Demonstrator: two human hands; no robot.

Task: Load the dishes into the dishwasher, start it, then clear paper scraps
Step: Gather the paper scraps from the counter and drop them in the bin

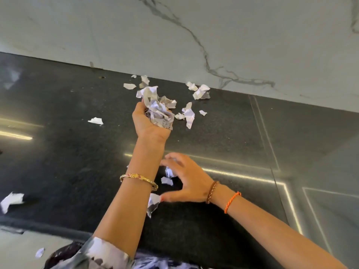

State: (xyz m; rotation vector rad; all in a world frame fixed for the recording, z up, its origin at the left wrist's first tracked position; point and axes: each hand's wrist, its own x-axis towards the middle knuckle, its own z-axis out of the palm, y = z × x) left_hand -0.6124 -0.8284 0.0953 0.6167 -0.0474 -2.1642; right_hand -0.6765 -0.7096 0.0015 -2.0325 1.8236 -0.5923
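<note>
While my left hand (149, 121) gripped a crumpled wad of paper scraps (159, 109) above the dark table (58, 152), my right hand (184, 181) hovered spread, nearer me than the wad, over two loose scraps (168, 176). Clearing seemed underway; next I'd need to pinch those, then the ones by the wall (213, 35).
</note>
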